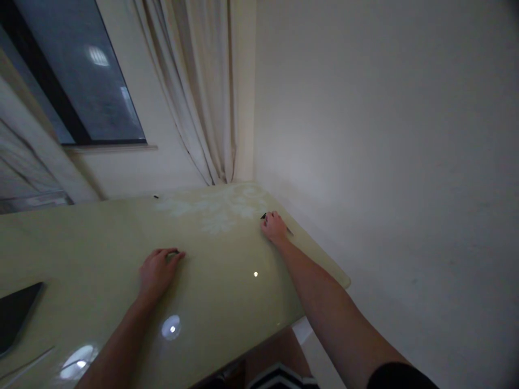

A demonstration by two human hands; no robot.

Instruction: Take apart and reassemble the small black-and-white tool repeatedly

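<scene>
My left hand (157, 273) rests on the table, thumb and fingers pinched around a small dark piece (175, 252), mostly hidden and too small to name. Farther off, close to the table's right edge, my right hand (275, 227) is closed on a slim pen-like thing (290, 231). Its thin greyish end pokes out on the right of the hand, and a black part (263, 216) shows at the fingertips. The fingers cover its middle, so its exact kind is unclear. The two hands are well apart.
The glossy pale green table (219, 281) meets a plain wall (385, 162) along its right side. A small black object (156, 196) lies at the back edge. At left are a dark flat device (18, 313) and a thin white cable-like strip (30, 364). Curtains (203, 108) hang behind.
</scene>
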